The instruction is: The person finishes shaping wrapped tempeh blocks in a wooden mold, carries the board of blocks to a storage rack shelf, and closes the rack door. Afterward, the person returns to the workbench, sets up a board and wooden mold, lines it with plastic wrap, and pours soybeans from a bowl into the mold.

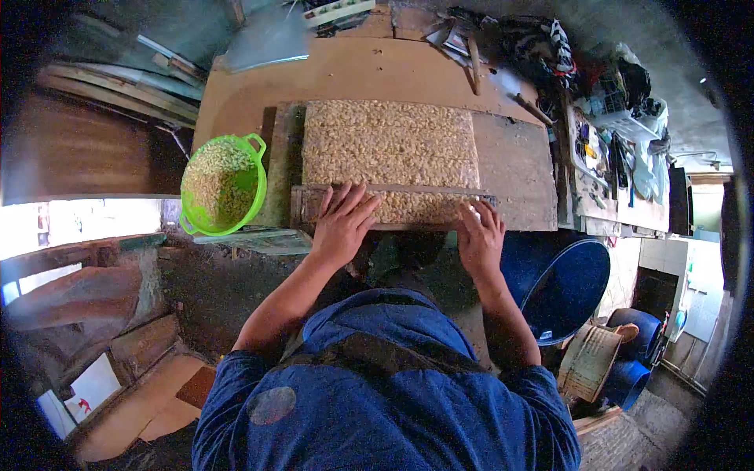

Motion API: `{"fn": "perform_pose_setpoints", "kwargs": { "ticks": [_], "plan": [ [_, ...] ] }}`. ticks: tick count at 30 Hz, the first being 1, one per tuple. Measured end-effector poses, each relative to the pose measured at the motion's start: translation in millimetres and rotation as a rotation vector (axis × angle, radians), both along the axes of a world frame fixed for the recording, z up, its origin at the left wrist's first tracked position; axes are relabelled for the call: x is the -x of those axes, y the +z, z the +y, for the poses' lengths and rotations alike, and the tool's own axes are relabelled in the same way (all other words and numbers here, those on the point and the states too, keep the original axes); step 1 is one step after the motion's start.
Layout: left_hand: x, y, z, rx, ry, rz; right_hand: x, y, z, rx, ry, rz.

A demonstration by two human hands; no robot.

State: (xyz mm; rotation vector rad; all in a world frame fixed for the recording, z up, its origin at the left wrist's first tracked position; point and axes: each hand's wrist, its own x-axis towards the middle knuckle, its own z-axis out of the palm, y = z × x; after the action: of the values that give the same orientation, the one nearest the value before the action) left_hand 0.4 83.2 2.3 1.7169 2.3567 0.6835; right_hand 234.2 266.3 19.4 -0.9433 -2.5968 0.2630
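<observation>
A large pale slab (389, 145) of what looks like pressed nuts or puffed grain lies on a wooden board (514, 157). Across its near part runs a narrow straight strip (416, 190), left to right. My left hand (342, 224) lies over the strip's left end, fingers spread and flat on the strip and slab. My right hand (481, 231) is at the slab's near right corner, just below the strip's right end. Its fingers are bent together; what they hold, if anything, is too small to make out.
Left of the board stands a green colander (259, 177) with loose pale bits inside. A big blue barrel (569, 286) is below the table at the right. Sticks, bags and tools crowd the back right, and a clear sheet (267, 39) lies at the back left.
</observation>
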Motion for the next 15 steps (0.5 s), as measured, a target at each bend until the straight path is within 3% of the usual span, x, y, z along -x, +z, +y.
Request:
{"fn": "perform_pose_setpoints", "kwargs": {
  "ticks": [6, 8, 15],
  "plan": [
    [7, -11, -13, -0.052, 0.042, -0.019, -34, -9, 20, 0.166, 0.024, -0.034],
    [9, -13, -12, -0.079, 0.081, -0.032, -29, -9, 18, 0.229, -0.115, 0.177],
    [4, 3, 1, -0.026, 0.138, 0.007, -18, 0, 26, 0.221, -0.145, 0.048]
  ]
}}
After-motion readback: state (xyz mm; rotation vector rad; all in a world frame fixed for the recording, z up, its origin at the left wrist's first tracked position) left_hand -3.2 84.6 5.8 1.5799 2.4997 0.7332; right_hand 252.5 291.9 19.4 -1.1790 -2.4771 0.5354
